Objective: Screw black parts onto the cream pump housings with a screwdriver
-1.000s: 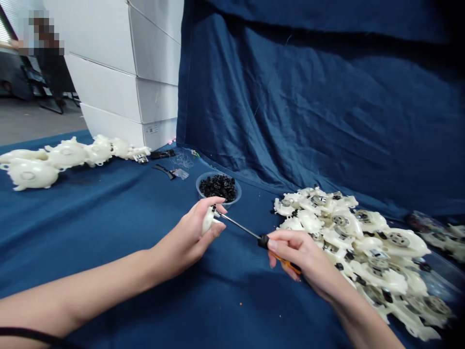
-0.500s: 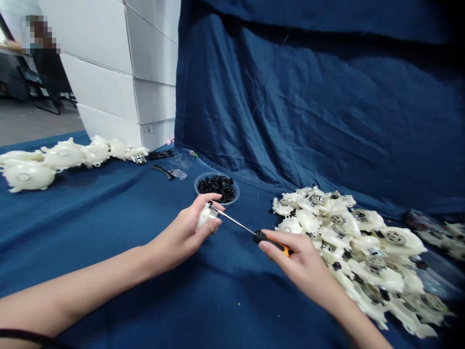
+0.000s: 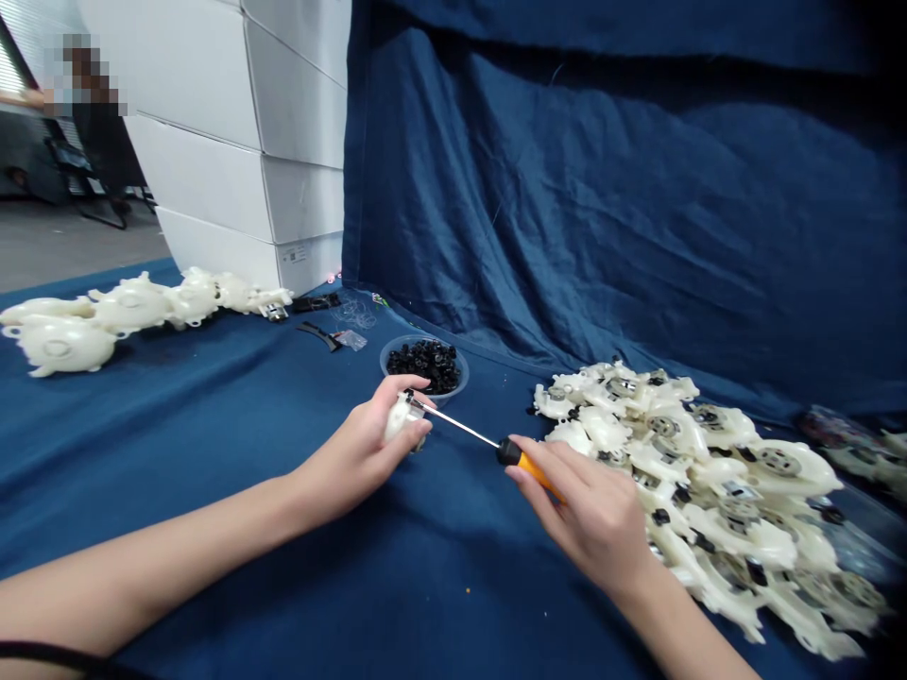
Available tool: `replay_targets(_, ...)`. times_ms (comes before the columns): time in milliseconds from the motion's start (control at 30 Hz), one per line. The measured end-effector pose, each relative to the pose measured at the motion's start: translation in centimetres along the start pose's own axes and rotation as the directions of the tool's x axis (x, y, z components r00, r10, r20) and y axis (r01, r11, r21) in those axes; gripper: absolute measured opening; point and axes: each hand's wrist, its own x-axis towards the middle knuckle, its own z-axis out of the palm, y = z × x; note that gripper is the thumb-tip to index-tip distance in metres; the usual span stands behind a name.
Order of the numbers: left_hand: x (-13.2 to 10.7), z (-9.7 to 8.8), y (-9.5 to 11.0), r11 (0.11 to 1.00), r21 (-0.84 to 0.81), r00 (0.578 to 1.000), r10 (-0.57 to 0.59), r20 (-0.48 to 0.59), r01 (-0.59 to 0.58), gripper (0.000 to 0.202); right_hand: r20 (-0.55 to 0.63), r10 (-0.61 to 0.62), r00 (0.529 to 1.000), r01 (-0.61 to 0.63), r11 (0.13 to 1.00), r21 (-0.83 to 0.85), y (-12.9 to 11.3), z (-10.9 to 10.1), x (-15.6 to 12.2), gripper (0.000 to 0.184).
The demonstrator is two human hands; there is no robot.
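Note:
My left hand point(image 3: 368, 434) is closed around a small white plastic part point(image 3: 401, 416), mostly covered by the fingers, with a bit of black at its upper end. In my right hand point(image 3: 585, 501) is a screwdriver point(image 3: 521, 460) with an orange and black handle and a long metal shaft. Its tip meets the black bit at the top of the white part. Just behind my left fingers stands a clear round bowl point(image 3: 464, 376) of small black pieces point(image 3: 425, 362).
A large heap of white plastic parts with metal discs point(image 3: 709, 482) lies on the right. White plastic shells point(image 3: 71, 342) form a row at the left. Stacked white boxes point(image 3: 213, 179) and a blue curtain point(image 3: 602, 189) stand behind. A person point(image 3: 99, 123) is in the far left background.
My right hand has rolled over on the screwdriver handle, its back turning more upward, and the handle has risen slightly. My left hand keeps its hold on the white part.

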Motion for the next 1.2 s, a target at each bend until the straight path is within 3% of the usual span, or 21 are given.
replay_targets(67,0.0,-0.2,-0.1,0.999,0.042,1.0,0.03,0.005,-0.03,0.043,0.028,0.075,0.997,-0.077,0.993,0.086,-0.3,-0.3,0.2,0.027)
replay_targets(133,0.0,-0.4,-0.3,0.993,0.088,0.997,0.073,0.01,-0.074,0.044,0.191,0.297,0.936,-0.342,0.898,0.278,-0.5,-0.6,0.7,0.023)
replay_targets(200,0.0,-0.7,-0.5,0.983,0.128,0.991,0.124,0.039,-0.128,0.044,0.494,0.462,0.737,-0.664,0.635,0.396,-0.5,-1.0,1.3,0.045)
replay_targets(267,0.1,-0.8,-0.6,0.972,0.146,0.982,0.176,0.065,-0.184,0.045,0.72,0.447,0.53,-0.845,0.35,0.404,-0.5,-1.1,1.8,0.055)
replay_targets(300,0.1,-0.9,-0.6,0.969,0.143,0.979,0.193,0.066,-0.201,0.045,0.763,0.426,0.486,-0.874,0.265,0.408,-0.5,-1.0,1.9,0.055)
replay_targets(333,0.1,-0.8,-0.6,0.971,0.128,0.979,0.194,0.055,-0.2,0.045,0.767,0.424,0.481,-0.876,0.232,0.422,-0.5,-0.9,2.0,0.051)
replay_targets(367,0.2,-0.8,-0.5,0.978,0.099,0.983,0.179,0.033,-0.182,0.045,0.738,0.443,0.509,-0.861,0.259,0.438,-0.5,-0.7,1.9,0.046)
replay_targets(400,0.2,-0.7,-0.4,0.987,0.06,0.989,0.149,0.009,-0.149,0.045,0.677,0.474,0.564,-0.826,0.344,0.447,-0.5,-0.4,1.8,0.042)
replay_targets(467,0.1,-0.6,-0.2,0.997,-0.008,0.997,0.075,-0.016,-0.075,0.044,0.437,0.485,0.757,-0.648,0.64,0.412,-0.4,0.2,1.2,0.034)
replay_targets(533,0.0,-0.5,0.0,0.998,-0.001,0.998,0.056,-0.021,-0.056,0.043,0.15,0.315,0.937,-0.344,0.908,0.238,-0.3,0.7,0.5,0.026)
replay_targets(600,-0.2,-0.5,0.1,0.991,0.083,0.994,0.106,-0.024,-0.104,0.042,0.008,0.096,0.995,-0.096,0.993,0.067,-0.1,0.9,-0.1,0.028)
replay_targets(667,-0.5,-0.5,0.1,0.973,0.165,0.985,0.167,-0.037,-0.159,0.042,-0.001,0.042,0.999,-0.041,0.996,0.081,0.0,0.7,-0.3,0.031)
replay_targets(733,-0.6,-0.6,-0.1,0.955,0.214,0.975,0.217,-0.044,-0.203,0.044,0.112,0.163,0.98,-0.187,0.949,0.252,0.0,0.2,0.0,0.022)
replay_targets(767,-0.6,-0.6,-0.2,0.947,0.227,0.969,0.243,-0.043,-0.227,0.046,0.234,0.253,0.939,-0.325,0.878,0.352,-0.1,0.0,0.2,0.02)
replay_targets(833,-0.6,-0.7,-0.5,0.925,0.239,0.95,0.31,-0.026,-0.295,0.05,0.55,0.356,0.756,-0.633,0.611,0.475,-0.1,-0.6,0.6,0.03)
replay_targets(900,-0.5,-0.8,-0.7,0.902,0.226,0.926,0.379,-0.004,-0.368,0.054,0.767,0.303,0.565,-0.82,0.306,0.483,-0.2,-1.0,0.9,0.041)
replay_targets(967,-0.5,-0.9,-0.8,0.886,0.207,0.907,0.421,0.01,-0.414,0.055,0.83,0.242,0.503,-0.864,0.158,0.478,-0.2,-1.1,1.2,0.046)
replay_targets(1000,-0.5,-0.9,-0.7,0.887,0.199,0.905,0.425,0.006,-0.418,0.055,0.827,0.242,0.506,-0.862,0.16,0.481,-0.3,-1.0,1.3,0.046)
replay_targets(1067,-0.6,-0.8,-0.5,0.911,0.176,0.923,0.383,-0.026,-0.373,0.054,0.759,0.329,0.561,-0.826,0.288,0.485,-0.5,-0.8,1.3,0.041)
replay_targets(1133,-0.7,-0.7,-0.1,0.947,0.147,0.953,0.296,-0.061,-0.285,0.052,0.55,0.444,0.707,-0.7,0.547,0.459,-0.5,-0.3,1.1,0.031)
replay_targets(1200,-0.8,-0.5,0.2,0.97,0.134,0.974,0.215,-0.074,-0.204,0.049,0.239,0.383,0.892,-0.446,0.831,0.333,-0.5,0.2,0.6,0.023)
